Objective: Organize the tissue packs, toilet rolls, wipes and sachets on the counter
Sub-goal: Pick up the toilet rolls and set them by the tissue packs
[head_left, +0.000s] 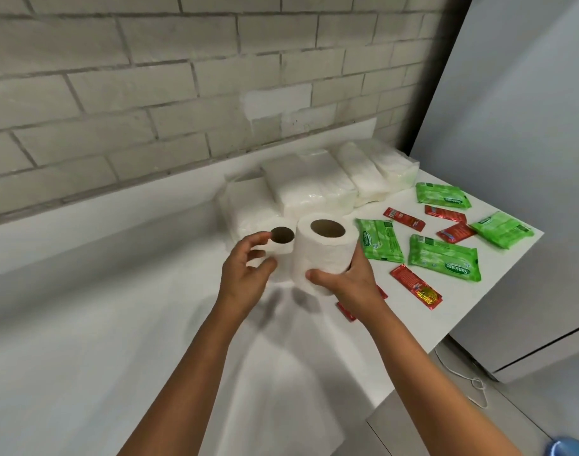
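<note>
Gripping upright toilet roll [324, 251] in right hand [347, 284], left hand [245, 274] spread, bare counter [84, 324] leftward.

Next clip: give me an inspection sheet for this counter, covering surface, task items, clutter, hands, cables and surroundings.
Surface: white counter.
Job's things: two toilet rolls upright, larger roll, smaller roll; white tissue packs along the wall; four green wipes packs; red sachets scattered, one partly hidden under the right hand.
Clutter: nothing seen.
Hands: right hand grips the larger roll; left hand open beside the smaller roll.
Cables: white cord on the floor.
Surroundings: brick wall; grey panel at right.
</note>
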`<action>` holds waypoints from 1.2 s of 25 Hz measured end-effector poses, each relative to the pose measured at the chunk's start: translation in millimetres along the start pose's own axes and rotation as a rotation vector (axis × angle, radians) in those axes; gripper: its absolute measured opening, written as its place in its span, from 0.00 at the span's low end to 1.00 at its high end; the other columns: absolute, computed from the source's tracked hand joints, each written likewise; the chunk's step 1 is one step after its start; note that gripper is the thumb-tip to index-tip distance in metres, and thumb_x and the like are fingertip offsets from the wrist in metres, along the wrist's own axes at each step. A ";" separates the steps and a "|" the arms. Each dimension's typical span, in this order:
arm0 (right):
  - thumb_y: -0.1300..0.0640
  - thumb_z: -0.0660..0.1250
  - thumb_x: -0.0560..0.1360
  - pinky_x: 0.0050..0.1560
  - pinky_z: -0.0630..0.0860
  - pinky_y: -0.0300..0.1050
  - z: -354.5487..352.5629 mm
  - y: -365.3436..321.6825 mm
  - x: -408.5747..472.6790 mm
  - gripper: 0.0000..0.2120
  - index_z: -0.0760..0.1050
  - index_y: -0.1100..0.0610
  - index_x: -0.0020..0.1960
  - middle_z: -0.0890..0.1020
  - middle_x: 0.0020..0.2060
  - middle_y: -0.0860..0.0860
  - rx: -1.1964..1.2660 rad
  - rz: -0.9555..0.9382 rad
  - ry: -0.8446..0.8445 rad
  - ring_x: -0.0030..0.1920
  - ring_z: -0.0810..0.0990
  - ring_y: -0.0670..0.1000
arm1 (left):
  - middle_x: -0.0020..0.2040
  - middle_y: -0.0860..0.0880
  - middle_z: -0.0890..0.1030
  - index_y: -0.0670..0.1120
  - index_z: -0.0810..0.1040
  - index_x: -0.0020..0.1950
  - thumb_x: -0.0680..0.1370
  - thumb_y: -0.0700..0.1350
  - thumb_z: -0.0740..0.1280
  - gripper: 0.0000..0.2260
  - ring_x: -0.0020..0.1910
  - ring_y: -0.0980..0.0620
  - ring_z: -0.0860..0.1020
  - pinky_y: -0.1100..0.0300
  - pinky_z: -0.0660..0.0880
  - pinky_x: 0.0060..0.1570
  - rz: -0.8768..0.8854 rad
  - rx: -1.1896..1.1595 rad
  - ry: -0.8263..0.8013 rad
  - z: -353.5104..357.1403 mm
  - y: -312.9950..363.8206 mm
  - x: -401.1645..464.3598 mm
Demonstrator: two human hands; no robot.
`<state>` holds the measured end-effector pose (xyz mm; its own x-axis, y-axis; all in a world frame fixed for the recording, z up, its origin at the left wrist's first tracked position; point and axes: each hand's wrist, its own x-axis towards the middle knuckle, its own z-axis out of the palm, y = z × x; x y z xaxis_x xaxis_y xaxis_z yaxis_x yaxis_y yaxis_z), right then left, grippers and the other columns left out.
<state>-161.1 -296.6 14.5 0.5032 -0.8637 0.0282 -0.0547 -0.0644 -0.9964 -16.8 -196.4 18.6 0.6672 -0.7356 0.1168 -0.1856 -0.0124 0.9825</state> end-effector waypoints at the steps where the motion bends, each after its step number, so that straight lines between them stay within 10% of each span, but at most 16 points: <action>1: 0.62 0.79 0.57 0.41 0.74 0.29 -5.4 2.9 10.0 0.33 0.69 0.45 0.55 0.78 0.48 0.39 0.000 -0.002 0.048 0.47 0.78 0.36 | 0.59 0.56 0.76 0.58 0.73 0.55 0.75 0.39 0.68 0.15 0.54 0.57 0.75 0.65 0.73 0.49 0.047 0.055 0.087 2.3 -5.6 5.9; 5: 0.60 0.79 0.60 0.47 0.70 0.35 -21.2 19.4 49.8 0.37 0.65 0.47 0.63 0.75 0.49 0.39 -0.057 0.034 0.189 0.49 0.74 0.39 | 0.65 0.52 0.71 0.50 0.70 0.65 0.75 0.51 0.64 0.18 0.63 0.54 0.69 0.59 0.65 0.62 0.102 0.280 0.193 4.1 -49.6 22.7; 10: 0.61 0.80 0.58 0.43 0.66 0.24 -23.4 49.9 96.1 0.39 0.64 0.50 0.63 0.71 0.50 0.43 -0.141 0.049 0.142 0.51 0.71 0.45 | 0.73 0.45 0.63 0.47 0.64 0.71 0.78 0.51 0.61 0.23 0.71 0.42 0.60 0.36 0.55 0.67 -0.315 0.885 0.300 7.1 -103.0 38.6; 15: 0.64 0.81 0.55 0.55 0.71 0.42 -29.2 77.2 126.1 0.41 0.66 0.55 0.63 0.75 0.56 0.48 -0.219 0.075 -0.005 0.57 0.74 0.50 | 0.73 0.46 0.62 0.48 0.63 0.73 0.78 0.56 0.57 0.25 0.71 0.42 0.57 0.35 0.53 0.66 -0.360 1.156 0.267 14.7 -125.5 37.0; 20: 0.67 0.80 0.55 0.42 0.66 0.21 -26.4 80.6 138.1 0.40 0.63 0.46 0.57 0.74 0.51 0.42 -0.159 0.044 -0.140 0.50 0.73 0.44 | 0.72 0.47 0.65 0.50 0.66 0.71 0.78 0.56 0.59 0.23 0.71 0.44 0.60 0.37 0.55 0.66 -0.352 1.156 0.353 14.2 -131.6 37.9; 30: 0.66 0.79 0.58 0.62 0.67 0.41 -26.5 77.1 140.4 0.45 0.60 0.56 0.69 0.71 0.62 0.49 -0.183 0.040 -0.271 0.63 0.70 0.49 | 0.70 0.49 0.69 0.51 0.70 0.67 0.76 0.55 0.61 0.20 0.69 0.46 0.63 0.39 0.58 0.64 -0.369 1.147 0.443 17.2 -132.3 42.3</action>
<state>-117.5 -436.0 -56.2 0.7074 -0.7044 -0.0575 -0.2208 -0.1430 -0.9648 23.6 -237.5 -108.9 0.9525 -0.2795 0.1209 -0.3036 -0.9023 0.3060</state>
